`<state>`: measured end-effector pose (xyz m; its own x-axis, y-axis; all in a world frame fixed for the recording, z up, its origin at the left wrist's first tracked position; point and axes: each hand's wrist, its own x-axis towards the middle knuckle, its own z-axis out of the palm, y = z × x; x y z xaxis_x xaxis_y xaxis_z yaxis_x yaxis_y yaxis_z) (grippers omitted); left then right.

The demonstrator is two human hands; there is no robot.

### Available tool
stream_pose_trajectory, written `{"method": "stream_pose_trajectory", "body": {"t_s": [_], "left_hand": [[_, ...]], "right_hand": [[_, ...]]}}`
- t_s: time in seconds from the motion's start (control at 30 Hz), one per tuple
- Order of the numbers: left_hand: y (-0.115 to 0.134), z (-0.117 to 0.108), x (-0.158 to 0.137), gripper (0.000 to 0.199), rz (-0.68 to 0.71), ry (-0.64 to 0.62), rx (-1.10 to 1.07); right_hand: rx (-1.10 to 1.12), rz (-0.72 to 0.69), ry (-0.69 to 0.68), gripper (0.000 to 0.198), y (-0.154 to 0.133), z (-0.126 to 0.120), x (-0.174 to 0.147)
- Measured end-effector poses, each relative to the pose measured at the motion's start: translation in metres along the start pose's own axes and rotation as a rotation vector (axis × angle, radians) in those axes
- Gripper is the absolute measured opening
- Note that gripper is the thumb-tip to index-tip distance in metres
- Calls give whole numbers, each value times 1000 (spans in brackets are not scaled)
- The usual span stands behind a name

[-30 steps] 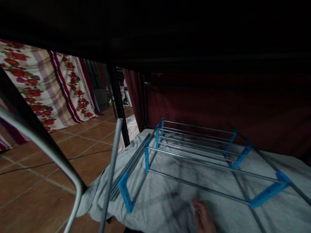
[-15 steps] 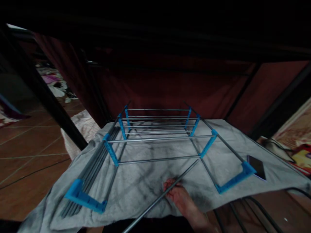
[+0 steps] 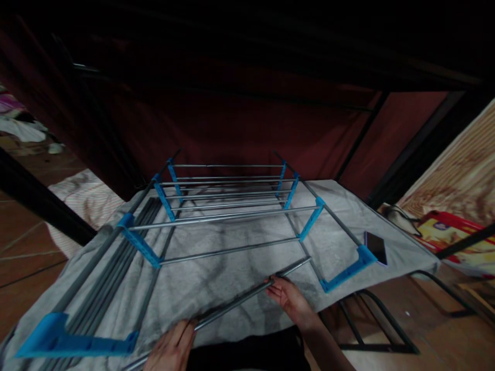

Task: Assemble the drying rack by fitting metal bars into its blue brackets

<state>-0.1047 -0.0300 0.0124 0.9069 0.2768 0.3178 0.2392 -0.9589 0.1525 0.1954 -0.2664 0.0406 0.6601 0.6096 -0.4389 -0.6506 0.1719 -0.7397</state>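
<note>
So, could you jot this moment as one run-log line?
left hand: gripping metal tube; right hand: holding same tube; ahead: blue-bracketed metal rack; leftward: loose tubes; rightward: smartphone; beneath rack: grey cloth

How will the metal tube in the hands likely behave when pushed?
The tube is probably stiff, running straight between the left hand and right hand. Being round and shiny, it may roll or slip; the wrinkled cloth might slow it.

Grey cloth [image 3: 216, 281] carries blue-jointed frame [image 3: 228, 217], tubes [image 3: 104, 288] (side by side), phone [image 3: 376, 248].
</note>
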Motion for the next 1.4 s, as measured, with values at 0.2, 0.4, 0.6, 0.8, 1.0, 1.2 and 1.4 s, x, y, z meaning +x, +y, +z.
{"method": "stream_pose_trajectory", "body": {"t_s": [0.2,0.4,0.6,0.8,1.0,1.2,1.4], "left_hand": [[10,12,44,60,-84,-114,59],[22,5,47,70,-212,-153,71],[24,0,49,45,-156,-62,49],[-6,20,50,37,-50,30,54],[-22,34,55,40,-56,-65,-3],[-27,46,51,40,-56,-37,34],[-28,49,52,38,-21,-53,64]], "right_hand": [[-4,67,11,46,-1,-6,5],[-252,277,-155,58,-8,-18,-1],[-294,206,-168,42,-20,-6,-4],[-277,-202,27,38,-88,25,5],[-318,-606,242,40,-140,22,29],[-811,-1210,415,30,-170,29,36],[-1276,-1259,374,47,-181,34,50]]}}
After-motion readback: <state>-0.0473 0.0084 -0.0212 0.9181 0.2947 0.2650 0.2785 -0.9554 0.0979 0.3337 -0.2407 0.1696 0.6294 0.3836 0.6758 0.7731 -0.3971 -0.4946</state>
